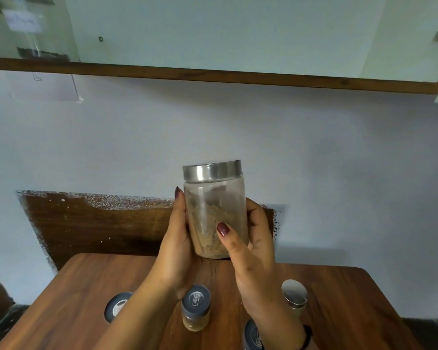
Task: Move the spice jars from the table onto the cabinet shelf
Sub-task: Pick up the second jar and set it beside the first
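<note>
Our left hand (177,238) and right hand (253,253) grip the jar (214,213), fingers (180,205) curled round it; slick glass may slip as we reach for the shelf (213,75).

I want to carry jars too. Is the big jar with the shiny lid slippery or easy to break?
The big jar looks like clear glass, so it could crack if dropped. Its smooth sides may be slippery; the left hand and right hand both grip it. Filled with dry, leafy bits, it's probably light.
</note>
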### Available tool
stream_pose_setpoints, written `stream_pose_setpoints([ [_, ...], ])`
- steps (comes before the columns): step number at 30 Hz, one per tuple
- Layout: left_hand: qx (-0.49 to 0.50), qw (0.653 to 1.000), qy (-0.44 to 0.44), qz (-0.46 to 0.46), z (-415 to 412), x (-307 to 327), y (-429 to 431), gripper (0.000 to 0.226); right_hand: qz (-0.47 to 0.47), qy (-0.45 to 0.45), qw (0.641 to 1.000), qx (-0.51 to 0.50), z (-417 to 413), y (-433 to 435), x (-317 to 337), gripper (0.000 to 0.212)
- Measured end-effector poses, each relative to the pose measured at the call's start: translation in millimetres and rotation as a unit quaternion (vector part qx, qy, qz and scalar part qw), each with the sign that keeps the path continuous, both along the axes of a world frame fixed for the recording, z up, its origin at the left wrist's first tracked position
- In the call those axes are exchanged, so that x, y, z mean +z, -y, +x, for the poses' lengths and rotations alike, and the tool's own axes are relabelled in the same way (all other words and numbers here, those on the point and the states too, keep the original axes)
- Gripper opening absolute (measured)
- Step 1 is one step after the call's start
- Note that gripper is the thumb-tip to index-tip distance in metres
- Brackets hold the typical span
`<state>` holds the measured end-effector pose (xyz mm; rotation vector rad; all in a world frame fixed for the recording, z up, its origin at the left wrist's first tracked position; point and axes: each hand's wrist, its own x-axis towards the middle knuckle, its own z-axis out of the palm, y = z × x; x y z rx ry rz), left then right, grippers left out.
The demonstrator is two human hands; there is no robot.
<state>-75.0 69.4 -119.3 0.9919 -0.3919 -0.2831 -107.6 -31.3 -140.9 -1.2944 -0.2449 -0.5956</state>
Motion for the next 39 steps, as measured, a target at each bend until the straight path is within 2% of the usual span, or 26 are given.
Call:
stream_pose_setpoints([
  [5,0.082,0.993,0.045,0.066,5,-5,-1,0.072,-0.071,0.041,0.993,-0.085,4,5,0,0.061],
  [8,0.136,0.984,0.073,0.094,3,-3,0,0.061,-0.121,0.063,0.984,-0.118,6,8,-3,0.062],
  [11,0.189,0.963,0.121,0.149,5,-5,-2,0.066,-0.193,0.069,0.96,-0.193,4,11,-2,0.068],
  [14,0.256,0.939,0.161,0.163,3,-7,-4,0.055,-0.235,0.084,0.937,-0.246,0,8,4,0.071],
  [17,0.278,0.925,0.192,0.173,-1,-8,-2,0.046,-0.259,0.074,0.927,-0.262,-1,0,7,0.073],
  [19,0.284,0.923,0.192,0.173,-1,-12,-2,0.047,-0.262,0.055,0.932,-0.245,0,-4,7,0.073],
  [25,0.271,0.93,0.183,0.165,-10,-14,-2,0.043,-0.22,0.034,0.964,-0.147,2,-7,5,0.066],
  [27,0.25,0.937,0.174,0.173,-11,-15,-5,0.047,-0.203,0.041,0.968,-0.139,3,-8,5,0.064],
  [30,0.183,0.954,0.16,0.177,-6,-12,-15,0.06,-0.116,0.039,0.988,-0.094,4,-7,7,0.058],
  [32,0.158,0.97,0.107,0.148,-2,-5,-18,0.064,-0.048,0.009,0.998,-0.047,4,-4,8,0.057],
  [35,0.104,0.99,-0.001,0.091,6,0,-19,0.069,0.007,-0.038,0.999,0.004,3,2,6,0.057],
  [39,0.02,0.996,-0.032,0.082,1,-18,-19,0.066,0.027,-0.037,0.998,0.04,0,-1,4,0.057],
])
